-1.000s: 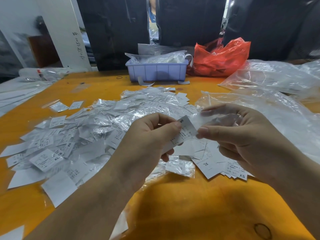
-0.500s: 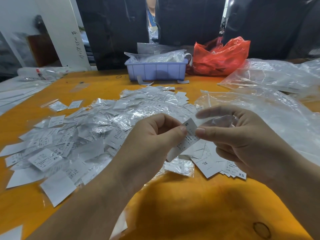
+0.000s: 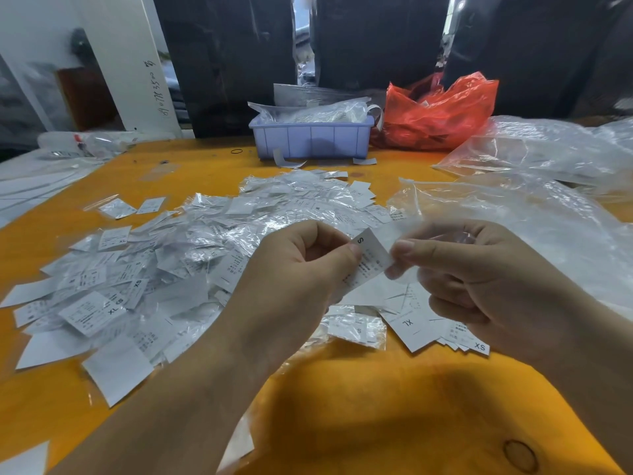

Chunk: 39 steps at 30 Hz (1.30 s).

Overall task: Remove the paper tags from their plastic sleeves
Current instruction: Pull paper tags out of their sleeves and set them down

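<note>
Now, tag in hand: a white paper tag [image 3: 371,260] marked S sits between the two hands, held above the worktop [image 3: 394,416] and in front of the big heap.
Left hand: the left hand [image 3: 301,279] pinches the tag's left edge between thumb and curled forefinger, clamped on the paper.
Right hand: the right hand [image 3: 479,282] pinches at the tag's right edge, where a clear plastic sleeve [image 3: 442,234] trails back over its fingers; it looks clamped on the film more than on the paper, though the film is hard to make out.
Change: over the last second the two hands have drawn closer and risen a little, and the tag has turned so that the S now faces up more squarely; less of the paper shows past the left thumb than before.
Meaning: I judge the tag is being worked free of its sleeve, most of it already bare, but the parting is not finished.
Pile of sleeved tags: the heap of sleeved tags [image 3: 191,255] lies left of and behind the hands, unchanged.
Freed tags: a small stack of bare tags [image 3: 424,323], XL and XS showing, lies under the right hand.
Progress: early, judging by the heap's size against the stack.
Next: a steady pull apart should finish it; thin film may cling or tear.
</note>
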Each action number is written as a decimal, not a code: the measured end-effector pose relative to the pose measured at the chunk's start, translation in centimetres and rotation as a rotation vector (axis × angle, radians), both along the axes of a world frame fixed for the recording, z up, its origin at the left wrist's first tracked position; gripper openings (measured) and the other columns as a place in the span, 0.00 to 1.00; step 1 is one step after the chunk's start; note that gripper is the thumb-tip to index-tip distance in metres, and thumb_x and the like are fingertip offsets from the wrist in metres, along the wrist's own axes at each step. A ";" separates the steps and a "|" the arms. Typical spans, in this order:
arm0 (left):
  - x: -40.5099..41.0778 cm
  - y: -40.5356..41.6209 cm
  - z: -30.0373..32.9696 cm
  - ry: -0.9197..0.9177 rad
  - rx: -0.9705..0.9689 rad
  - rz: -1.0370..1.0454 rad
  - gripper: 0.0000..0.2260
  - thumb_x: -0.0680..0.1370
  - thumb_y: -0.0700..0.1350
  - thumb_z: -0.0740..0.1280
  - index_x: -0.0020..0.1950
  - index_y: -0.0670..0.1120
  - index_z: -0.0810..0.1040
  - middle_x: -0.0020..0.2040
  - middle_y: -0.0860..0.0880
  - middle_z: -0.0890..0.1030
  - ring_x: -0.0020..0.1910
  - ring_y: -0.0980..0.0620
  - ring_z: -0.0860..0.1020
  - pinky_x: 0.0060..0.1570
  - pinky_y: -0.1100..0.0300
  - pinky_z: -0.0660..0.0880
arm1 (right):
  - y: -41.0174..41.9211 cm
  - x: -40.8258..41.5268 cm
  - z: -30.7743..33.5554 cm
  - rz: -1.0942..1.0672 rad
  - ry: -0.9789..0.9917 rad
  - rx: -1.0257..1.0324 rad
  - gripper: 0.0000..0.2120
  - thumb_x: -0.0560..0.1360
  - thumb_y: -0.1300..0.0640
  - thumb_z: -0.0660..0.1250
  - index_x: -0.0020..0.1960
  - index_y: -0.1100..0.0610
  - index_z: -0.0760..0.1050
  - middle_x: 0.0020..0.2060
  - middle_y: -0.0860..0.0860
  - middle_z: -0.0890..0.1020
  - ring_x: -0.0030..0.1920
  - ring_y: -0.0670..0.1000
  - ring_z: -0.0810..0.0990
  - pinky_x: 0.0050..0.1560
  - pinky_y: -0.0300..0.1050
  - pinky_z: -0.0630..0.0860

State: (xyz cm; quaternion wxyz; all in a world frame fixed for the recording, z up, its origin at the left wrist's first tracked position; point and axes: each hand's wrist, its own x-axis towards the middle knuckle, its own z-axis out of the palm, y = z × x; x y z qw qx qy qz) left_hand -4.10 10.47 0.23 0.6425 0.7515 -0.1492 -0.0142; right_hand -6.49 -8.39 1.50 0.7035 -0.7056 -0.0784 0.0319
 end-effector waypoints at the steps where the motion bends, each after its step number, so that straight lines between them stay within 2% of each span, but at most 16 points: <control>1: 0.0 0.0 0.0 0.002 0.000 0.008 0.05 0.77 0.45 0.69 0.41 0.48 0.82 0.35 0.52 0.82 0.29 0.59 0.75 0.30 0.66 0.72 | 0.0 0.0 0.0 0.001 0.008 0.002 0.09 0.70 0.58 0.70 0.43 0.65 0.80 0.25 0.49 0.78 0.21 0.46 0.55 0.21 0.34 0.54; 5: 0.0 0.1 0.0 0.010 0.002 0.042 0.05 0.77 0.46 0.70 0.41 0.49 0.82 0.36 0.52 0.82 0.29 0.57 0.76 0.31 0.63 0.73 | 0.0 0.1 -0.1 -0.009 0.036 0.035 0.10 0.67 0.57 0.72 0.44 0.64 0.80 0.33 0.53 0.82 0.22 0.45 0.56 0.21 0.34 0.56; 8: 0.0 0.0 0.0 0.011 -0.003 0.059 0.05 0.77 0.46 0.69 0.41 0.50 0.82 0.35 0.52 0.82 0.29 0.58 0.76 0.29 0.65 0.72 | -0.1 0.2 -0.1 -0.024 0.054 0.063 0.09 0.66 0.56 0.72 0.43 0.61 0.81 0.36 0.56 0.83 0.22 0.45 0.56 0.21 0.35 0.55; 12: -0.1 -0.1 0.2 0.010 -0.011 0.012 0.06 0.77 0.45 0.69 0.40 0.50 0.82 0.36 0.53 0.83 0.29 0.61 0.76 0.28 0.69 0.71 | -0.1 0.3 -0.2 -0.026 0.049 0.052 0.11 0.67 0.57 0.71 0.44 0.64 0.80 0.29 0.51 0.81 0.22 0.45 0.56 0.21 0.36 0.54; 14: -0.3 -0.2 0.2 0.006 -0.013 -0.039 0.06 0.77 0.45 0.69 0.40 0.49 0.81 0.36 0.54 0.83 0.30 0.62 0.76 0.28 0.69 0.71 | -0.1 0.3 -0.3 -0.025 0.058 0.063 0.13 0.67 0.57 0.71 0.46 0.66 0.80 0.29 0.53 0.79 0.22 0.45 0.56 0.20 0.36 0.54; 18: -0.3 -0.3 0.1 0.030 0.004 -0.099 0.06 0.77 0.46 0.69 0.40 0.50 0.81 0.36 0.55 0.83 0.33 0.64 0.77 0.30 0.70 0.71 | -0.1 0.3 -0.4 -0.018 0.069 0.087 0.17 0.64 0.56 0.72 0.48 0.67 0.79 0.23 0.53 0.68 0.22 0.46 0.54 0.23 0.40 0.50; 22: -0.3 -0.2 0.2 0.071 0.000 -0.143 0.06 0.76 0.47 0.70 0.40 0.48 0.82 0.35 0.54 0.82 0.30 0.61 0.75 0.28 0.67 0.71 | 0.0 0.1 -0.3 0.021 0.051 0.082 0.12 0.65 0.56 0.72 0.44 0.62 0.80 0.21 0.50 0.64 0.22 0.47 0.54 0.23 0.38 0.51; 26: -0.2 -0.3 0.1 0.090 0.004 -0.132 0.06 0.77 0.45 0.70 0.41 0.46 0.82 0.34 0.53 0.81 0.29 0.57 0.73 0.28 0.65 0.70 | 0.0 0.0 -0.3 0.034 0.036 0.055 0.10 0.65 0.56 0.73 0.43 0.61 0.81 0.21 0.50 0.63 0.22 0.48 0.54 0.21 0.35 0.55; 29: -0.2 -0.3 0.2 0.092 -0.009 -0.132 0.05 0.77 0.43 0.69 0.42 0.45 0.81 0.32 0.53 0.80 0.27 0.58 0.72 0.27 0.66 0.69 | 0.1 0.0 -0.2 0.038 0.025 0.022 0.10 0.65 0.56 0.73 0.42 0.61 0.81 0.21 0.50 0.60 0.22 0.48 0.53 0.22 0.35 0.55; 31: -0.3 -0.3 0.2 0.070 -0.011 -0.142 0.05 0.77 0.43 0.69 0.41 0.45 0.81 0.30 0.55 0.79 0.26 0.59 0.71 0.27 0.67 0.69 | 0.1 0.0 -0.2 0.050 0.034 -0.003 0.13 0.64 0.56 0.74 0.44 0.63 0.81 0.22 0.51 0.59 0.22 0.48 0.53 0.22 0.35 0.54; 35: -0.2 -0.2 0.0 0.026 -0.002 -0.142 0.05 0.77 0.44 0.69 0.43 0.46 0.81 0.30 0.55 0.79 0.27 0.61 0.73 0.28 0.68 0.70 | 0.1 0.0 -0.4 0.035 0.052 -0.028 0.21 0.61 0.55 0.75 0.49 0.67 0.79 0.25 0.54 0.59 0.23 0.48 0.54 0.22 0.37 0.55; 37: -0.1 -0.1 -0.1 0.016 -0.007 -0.132 0.04 0.77 0.44 0.69 0.43 0.47 0.81 0.31 0.55 0.79 0.28 0.61 0.73 0.28 0.68 0.70 | 0.1 -0.1 -0.3 0.042 0.045 -0.036 0.21 0.61 0.54 0.75 0.49 0.66 0.79 0.24 0.55 0.62 0.23 0.48 0.54 0.21 0.37 0.55; 39: 0.0 -0.1 -0.2 0.011 -0.018 -0.123 0.05 0.77 0.44 0.69 0.42 0.48 0.82 0.32 0.55 0.80 0.28 0.60 0.73 0.28 0.67 0.70 | 0.2 -0.1 -0.2 0.066 0.027 -0.050 0.18 0.63 0.56 0.74 0.48 0.66 0.79 0.22 0.52 0.70 0.22 0.46 0.56 0.21 0.37 0.55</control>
